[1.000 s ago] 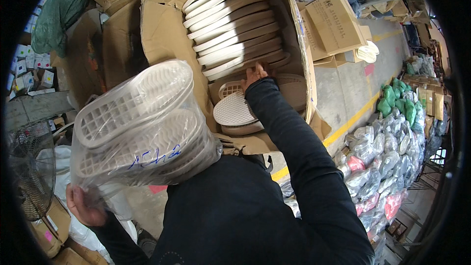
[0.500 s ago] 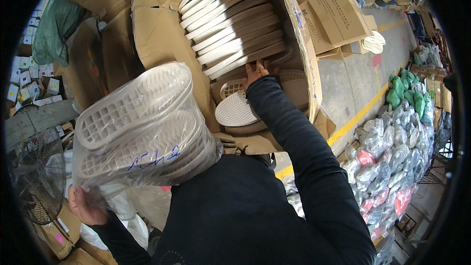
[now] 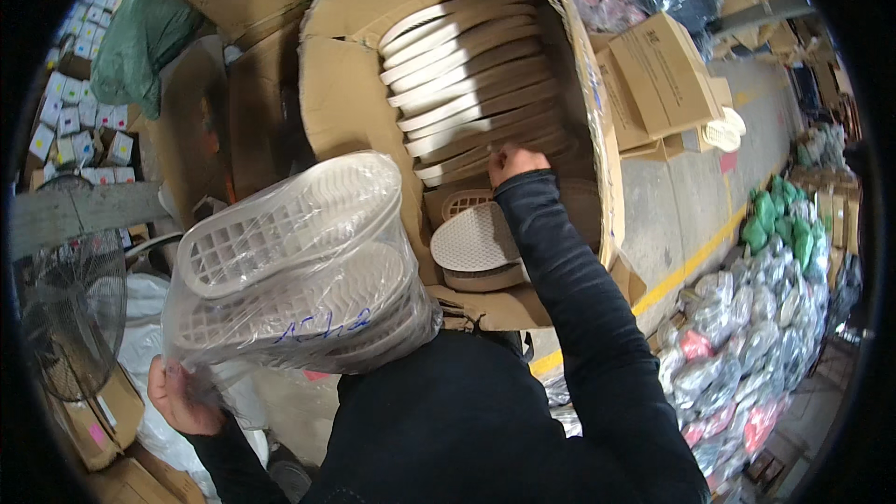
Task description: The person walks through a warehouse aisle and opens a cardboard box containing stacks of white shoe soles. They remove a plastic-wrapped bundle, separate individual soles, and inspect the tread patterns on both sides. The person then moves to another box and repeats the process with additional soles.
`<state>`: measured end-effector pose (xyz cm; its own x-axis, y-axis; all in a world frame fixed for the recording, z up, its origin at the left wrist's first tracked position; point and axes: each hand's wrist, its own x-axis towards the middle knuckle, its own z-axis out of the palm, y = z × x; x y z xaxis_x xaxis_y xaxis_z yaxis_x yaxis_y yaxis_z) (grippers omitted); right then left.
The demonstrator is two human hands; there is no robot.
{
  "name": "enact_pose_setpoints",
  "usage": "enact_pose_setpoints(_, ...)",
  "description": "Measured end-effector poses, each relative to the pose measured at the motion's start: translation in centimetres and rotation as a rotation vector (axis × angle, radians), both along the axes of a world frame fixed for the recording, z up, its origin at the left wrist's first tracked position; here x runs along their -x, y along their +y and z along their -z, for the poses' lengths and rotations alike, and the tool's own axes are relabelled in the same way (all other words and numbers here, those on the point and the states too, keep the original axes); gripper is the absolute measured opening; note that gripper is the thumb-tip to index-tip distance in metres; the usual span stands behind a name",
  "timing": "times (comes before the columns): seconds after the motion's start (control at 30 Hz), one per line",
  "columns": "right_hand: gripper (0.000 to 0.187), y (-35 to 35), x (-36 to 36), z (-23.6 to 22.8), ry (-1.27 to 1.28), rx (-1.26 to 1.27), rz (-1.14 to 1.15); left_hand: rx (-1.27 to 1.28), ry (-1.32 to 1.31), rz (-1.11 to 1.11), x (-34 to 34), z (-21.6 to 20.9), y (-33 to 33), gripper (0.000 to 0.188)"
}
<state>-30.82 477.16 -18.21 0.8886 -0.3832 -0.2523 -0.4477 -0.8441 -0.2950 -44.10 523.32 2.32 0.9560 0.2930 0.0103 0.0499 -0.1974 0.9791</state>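
Note:
My left hand (image 3: 187, 398) pinches the lower corner of a clear plastic bag (image 3: 229, 341) marked in blue ink. Inside the bag are several pale shoe soles (image 3: 294, 224), treads facing up, resting at the carton's near left side. My right hand (image 3: 516, 164) reaches into a large open carton (image 3: 341, 98), fingers curled at the near end of a tight row of pale soles (image 3: 471, 84) standing on edge. What those fingers grip, if anything, is hidden. Just below that hand, a white sole with a dimpled face (image 3: 474, 241) lies on other soles, partly covered by my right sleeve.
A black fan (image 3: 70, 317) stands at the left, below a green sack (image 3: 145, 42). Right of the carton are smaller brown boxes (image 3: 658, 75) and a yellow floor line (image 3: 691, 266). A heap of bagged goods (image 3: 737, 355) fills the lower right.
The view has shifted, so the carton and bag sit lower and further right. My right hand's fingers, spread before, are now curled in by the row. My left hand keeps its hold on the bag.

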Motion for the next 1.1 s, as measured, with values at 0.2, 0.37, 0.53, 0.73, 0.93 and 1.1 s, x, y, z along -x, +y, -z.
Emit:
enact_pose_setpoints(0.2,0.029,1.7,-13.8,-2.6,-0.477,-0.069,-0.263,-0.089,0.071,-0.173,0.4,-1.1,-2.2,0.029)
enact_pose_setpoints(0.37,0.096,0.7,-21.8,-2.7,-0.077,0.37,-0.434,-0.055,0.038,-0.181,0.4,-2.0,-4.4,0.028)
enact_pose_setpoints(0.53,0.124,-1.4,-21.4,0.6,0.043,0.63,-0.53,-0.016,0.107,-0.321,0.7,-1.7,-4.4,0.024)
enact_pose_setpoints(0.73,0.118,-2.2,-19.9,1.2,-0.102,0.469,-0.47,-0.008,0.119,-0.177,0.9,-1.9,-2.7,0.023)
enact_pose_setpoints(0.93,0.108,-1.5,-18.1,-0.4,-0.206,0.599,-0.548,-0.034,0.149,-0.151,0.7,-2.6,-3.3,0.023)
enact_pose_setpoints(1.1,0.098,-1.3,-18.8,-2.0,0.025,0.64,-0.53,-0.047,0.156,-0.123,0.6,-3.1,-3.3,0.024)
